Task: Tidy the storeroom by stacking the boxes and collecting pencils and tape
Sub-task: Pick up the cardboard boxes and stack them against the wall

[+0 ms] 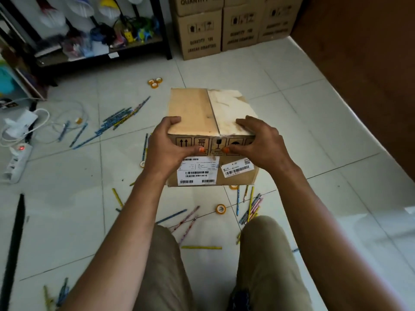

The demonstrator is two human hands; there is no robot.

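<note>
- Here the left hand (167, 144) and right hand (258, 142) clamp the box (211, 122) between them, fingers curled over its top edge, thumbs on its near face, for carrying.
- Pencils (121, 120) and tape (220, 208) lie on the floor (314, 153) around the hands.

The box (211, 122) is brown matt cardboard; half of its top looks paler and scuffed, and white paper labels (197, 170) are stuck on its near side. The stacked boxes (233, 25) at the back are the same dull cardboard with black print. The floor (314, 135) is pale glossy tile that throws back light. The tape rolls (221, 208) look shiny and yellowish. The power strip (16, 161) is smooth white plastic. The trousers (269, 261) are matt khaki cloth.
</note>
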